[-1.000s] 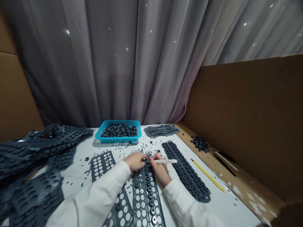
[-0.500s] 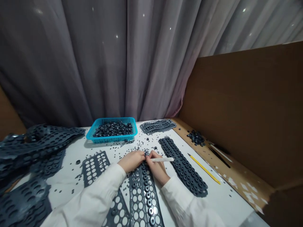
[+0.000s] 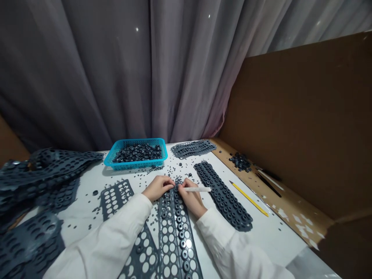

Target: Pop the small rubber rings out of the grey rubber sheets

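A dark rubber sheet with rows of round holes and ring-shaped parts (image 3: 168, 244) lies lengthwise before me on the white tabletop. My right hand (image 3: 188, 193) is closed around a white pen-like tool (image 3: 197, 189), its tip hidden near the sheet's far end. Just left of it, my left hand (image 3: 158, 188) has bent fingers pressed together at the same end of the sheet; whether they pinch a ring part there is too small to tell. Another perforated sheet (image 3: 116, 197) lies partly beneath my left sleeve.
A blue basket (image 3: 136, 167) of small dark parts stands at the back. To the right lie a ringed strip (image 3: 223, 197), a yellow craft knife or pencil (image 3: 250, 198) and a pile of dark pieces (image 3: 240, 162). Perforated sheets (image 3: 46, 178) are heaped left. A brown board (image 3: 296, 124) borders the right.
The view has tilted slightly down, so the curtain and tabletop sit differently. My left fingers have lifted and drawn back slightly from the right hand, which keeps the white tool.
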The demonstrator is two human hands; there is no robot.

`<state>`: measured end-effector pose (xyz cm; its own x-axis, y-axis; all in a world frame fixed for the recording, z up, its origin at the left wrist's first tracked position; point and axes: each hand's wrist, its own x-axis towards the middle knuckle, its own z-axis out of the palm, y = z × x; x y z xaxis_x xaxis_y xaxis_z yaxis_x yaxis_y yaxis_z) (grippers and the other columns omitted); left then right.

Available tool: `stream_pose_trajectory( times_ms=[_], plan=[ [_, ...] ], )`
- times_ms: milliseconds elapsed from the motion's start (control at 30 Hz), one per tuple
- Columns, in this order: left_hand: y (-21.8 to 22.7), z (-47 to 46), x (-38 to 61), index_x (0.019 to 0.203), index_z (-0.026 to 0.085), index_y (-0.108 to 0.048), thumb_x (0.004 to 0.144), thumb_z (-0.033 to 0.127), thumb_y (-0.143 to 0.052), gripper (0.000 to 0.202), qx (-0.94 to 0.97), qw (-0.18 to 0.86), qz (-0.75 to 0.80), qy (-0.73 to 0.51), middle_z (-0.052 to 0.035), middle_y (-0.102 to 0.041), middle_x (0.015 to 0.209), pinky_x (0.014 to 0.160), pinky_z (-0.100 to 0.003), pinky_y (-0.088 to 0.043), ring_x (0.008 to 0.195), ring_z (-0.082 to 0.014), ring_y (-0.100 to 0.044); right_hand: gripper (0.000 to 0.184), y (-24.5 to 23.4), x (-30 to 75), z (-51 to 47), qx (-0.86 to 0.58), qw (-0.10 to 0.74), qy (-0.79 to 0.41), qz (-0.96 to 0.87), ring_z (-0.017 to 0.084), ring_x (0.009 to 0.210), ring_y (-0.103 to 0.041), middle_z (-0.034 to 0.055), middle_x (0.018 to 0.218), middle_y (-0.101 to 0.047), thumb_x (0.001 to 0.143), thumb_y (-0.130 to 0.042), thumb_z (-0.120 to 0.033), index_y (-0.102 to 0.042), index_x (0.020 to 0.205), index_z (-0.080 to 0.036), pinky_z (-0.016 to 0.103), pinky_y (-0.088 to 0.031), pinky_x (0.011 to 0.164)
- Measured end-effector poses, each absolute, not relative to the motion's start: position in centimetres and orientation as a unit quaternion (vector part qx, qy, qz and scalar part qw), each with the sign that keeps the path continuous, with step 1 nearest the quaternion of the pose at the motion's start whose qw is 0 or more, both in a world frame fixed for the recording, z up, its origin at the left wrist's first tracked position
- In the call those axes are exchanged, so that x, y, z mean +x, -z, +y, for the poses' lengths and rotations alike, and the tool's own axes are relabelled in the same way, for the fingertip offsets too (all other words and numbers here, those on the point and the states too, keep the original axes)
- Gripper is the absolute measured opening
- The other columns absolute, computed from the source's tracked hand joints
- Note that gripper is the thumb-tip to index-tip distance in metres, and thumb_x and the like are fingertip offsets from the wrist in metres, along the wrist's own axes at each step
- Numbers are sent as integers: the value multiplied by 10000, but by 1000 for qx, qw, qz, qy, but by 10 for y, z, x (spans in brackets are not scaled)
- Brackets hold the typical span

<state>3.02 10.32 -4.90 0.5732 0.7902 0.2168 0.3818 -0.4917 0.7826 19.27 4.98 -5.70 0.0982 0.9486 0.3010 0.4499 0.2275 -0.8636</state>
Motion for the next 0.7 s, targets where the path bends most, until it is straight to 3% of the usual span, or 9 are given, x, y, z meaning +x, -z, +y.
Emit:
stream_pose_trajectory(
  times_ms=[367, 467, 533, 600, 700],
  plan=[
    [46, 102, 29, 871, 155, -679, 783, 236, -540, 183, 825, 358, 350, -261, -33, -671, 803, 655, -220, -423, 710, -138, -584, 221, 46, 194, 40, -550, 482, -242, -638, 110, 508, -439, -47, 514, -460, 784, -511, -282, -450, 593, -189, 218, -316, 489],
    [46, 101, 30, 863, 155, -683, 783, 232, -535, 185, 829, 344, 355, -262, -32, -669, 788, 641, -217, -418, 695, -137, -577, 157, 41, 196, 34, -530, 507, -221, -642, 124, 554, -505, -25, 591, -553, 794, -543, -311, -540, 697, -188, 225, -378, 533],
    [45, 101, 30, 856, 155, -685, 783, 229, -534, 184, 829, 341, 356, -263, -31, -669, 781, 639, -217, -416, 688, -135, -574, 130, 40, 198, 32, -506, 511, -220, -659, 150, 674, -582, 11, 747, -641, 815, -531, -306, -592, 839, -193, 238, -431, 625],
    [45, 101, 30, 852, 156, -687, 786, 228, -529, 185, 829, 343, 353, -266, -30, -671, 780, 643, -217, -416, 689, -134, -575, 186, 40, 200, 30, -480, 483, -225, -697, 164, 794, -614, 31, 894, -668, 861, -461, -283, -599, 965, -212, 252, -448, 714],
    [45, 102, 30, 837, 148, -685, 783, 225, -531, 180, 818, 361, 354, -273, -31, -677, 773, 638, -218, -421, 683, -133, -580, 240, 42, 203, 27, -461, 396, -204, -767, 178, 832, -612, 40, 914, -668, 894, -383, -265, -607, 972, -232, 279, -450, 737]
  ],
)
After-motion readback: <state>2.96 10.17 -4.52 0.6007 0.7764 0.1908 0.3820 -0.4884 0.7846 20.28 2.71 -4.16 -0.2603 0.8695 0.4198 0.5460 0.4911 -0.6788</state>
